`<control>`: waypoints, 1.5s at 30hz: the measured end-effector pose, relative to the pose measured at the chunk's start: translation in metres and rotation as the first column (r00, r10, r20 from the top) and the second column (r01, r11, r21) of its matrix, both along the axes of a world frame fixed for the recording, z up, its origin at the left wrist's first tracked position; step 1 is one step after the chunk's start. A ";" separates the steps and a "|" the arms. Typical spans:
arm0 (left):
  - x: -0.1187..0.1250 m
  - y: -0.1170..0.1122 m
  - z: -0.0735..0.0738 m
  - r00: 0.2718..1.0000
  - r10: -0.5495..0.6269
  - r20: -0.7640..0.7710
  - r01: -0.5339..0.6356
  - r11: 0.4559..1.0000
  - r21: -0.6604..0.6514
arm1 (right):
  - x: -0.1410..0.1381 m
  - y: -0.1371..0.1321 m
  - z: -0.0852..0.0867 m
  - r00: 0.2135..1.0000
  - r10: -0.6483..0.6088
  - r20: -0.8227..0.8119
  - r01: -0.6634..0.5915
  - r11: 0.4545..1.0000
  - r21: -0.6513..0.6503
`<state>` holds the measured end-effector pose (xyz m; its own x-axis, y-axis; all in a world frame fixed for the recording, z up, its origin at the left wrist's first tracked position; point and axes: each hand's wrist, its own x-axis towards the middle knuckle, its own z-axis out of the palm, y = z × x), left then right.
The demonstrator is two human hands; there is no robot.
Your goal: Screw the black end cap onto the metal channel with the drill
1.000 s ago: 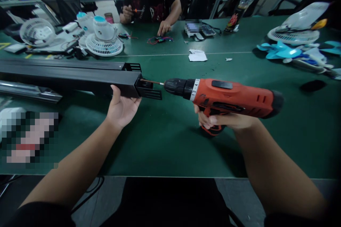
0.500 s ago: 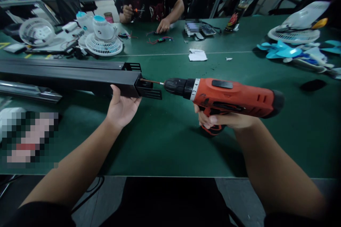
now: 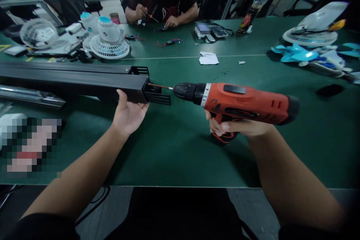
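Observation:
My right hand [image 3: 225, 125] is wrapped round the grip of an orange and black cordless drill [image 3: 247, 101], which points left. From its chuck a long thin bit [image 3: 161, 86] reaches into the open end of a long black rectangular tube [image 3: 112, 84]; where the tip meets it is hidden. My left hand [image 3: 131, 114] grips the tube near that end, thumb on the near side and fingers underneath. Slotted black tabs [image 3: 159, 98] stick out from the tube's end. A second black profile [image 3: 84, 68] lies just behind it, and a shiny metal profile [image 3: 30, 96] lies in front at the left.
White fan parts [image 3: 109, 43] stand at the back left, and blue fan blades [image 3: 298, 52] with more fan parts lie at the right. Paper scraps [image 3: 208, 59] and a bottle [image 3: 253, 9] are farther back. Across the table a person [image 3: 163, 3] holds a screwdriver.
My hands, the drill and the tube look unmoved. The person opposite has lifted the screwdriver hand slightly to the right and shifted the other hand.

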<state>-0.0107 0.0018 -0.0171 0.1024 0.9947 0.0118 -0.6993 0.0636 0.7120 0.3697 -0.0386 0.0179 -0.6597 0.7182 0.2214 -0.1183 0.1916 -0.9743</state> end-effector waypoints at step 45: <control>0.004 -0.002 0.005 0.999 0.039 -0.038 -0.040 0.999 -0.022 | 0.000 -0.001 -0.003 0.999 -0.015 -0.032 0.015 1.000 -0.022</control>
<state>-0.0063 -0.0001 -0.0120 0.0632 0.9979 -0.0140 -0.6742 0.0531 0.7366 0.3694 -0.0396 0.0146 -0.6416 0.7330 0.2262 -0.1468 0.1721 -0.9741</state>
